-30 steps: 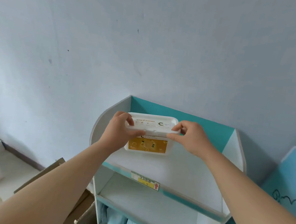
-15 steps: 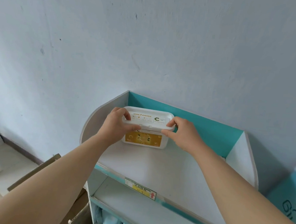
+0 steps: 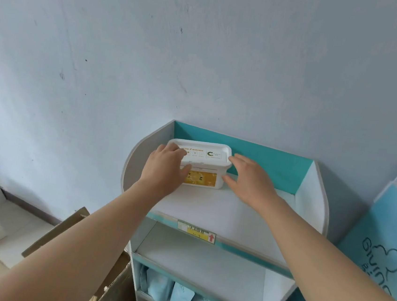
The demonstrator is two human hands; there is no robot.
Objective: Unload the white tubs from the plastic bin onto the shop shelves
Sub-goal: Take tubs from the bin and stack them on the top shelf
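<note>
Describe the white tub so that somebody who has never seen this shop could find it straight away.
Find the teal-backed shelf unit against the pale wall. On its top shelf, in the back left corner, sits the white tub. It alone is there, with a yellow front label, between the left hand and right hand.

A: How many white tubs do you see?
B: One white tub (image 3: 202, 165), on the top shelf (image 3: 223, 211).
A: And shelves?
B: Two open shelves show fully, the top one and the second shelf (image 3: 205, 263). Below them are about five pale blue pouches (image 3: 180, 298).
A: Hands?
B: Two: left hand (image 3: 166, 169), right hand (image 3: 250, 180). Also one yellow price label (image 3: 196, 233).
</note>
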